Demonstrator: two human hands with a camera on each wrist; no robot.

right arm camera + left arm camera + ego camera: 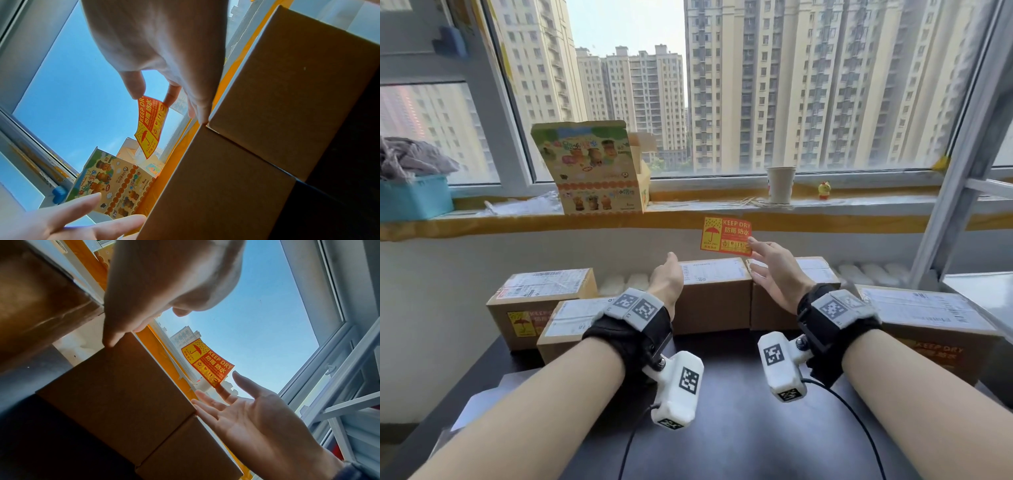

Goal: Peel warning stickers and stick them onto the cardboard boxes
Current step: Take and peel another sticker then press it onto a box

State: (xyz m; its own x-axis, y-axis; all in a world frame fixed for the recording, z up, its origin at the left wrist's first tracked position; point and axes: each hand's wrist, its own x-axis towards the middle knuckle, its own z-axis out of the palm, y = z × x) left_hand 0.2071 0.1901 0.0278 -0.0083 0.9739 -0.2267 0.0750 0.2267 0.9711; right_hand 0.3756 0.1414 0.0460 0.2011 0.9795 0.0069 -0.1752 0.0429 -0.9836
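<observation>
A red and yellow KEEP DRY sticker (726, 237) hangs in the air over the middle cardboard box (712, 301). It clings by one short edge to the thumb and index fingertips of my right hand (756, 257), whose fingers are straight and spread. The right wrist view shows that sticker (151, 125) dangling below those fingertips (171, 97). My left hand (669, 274) reaches over the same box (115, 395), and a fingertip (111, 342) touches its top left corner. The left box (534, 308) and right box (935, 329) carry KEEP DRY stickers on their fronts.
More boxes stand front left (571, 325) and right of the middle one (774, 308) on the dark table (739, 428). The windowsill holds a printed toy carton (592, 171), a paper cup (780, 185), a yellow figurine (824, 190) and a blue basket (414, 202).
</observation>
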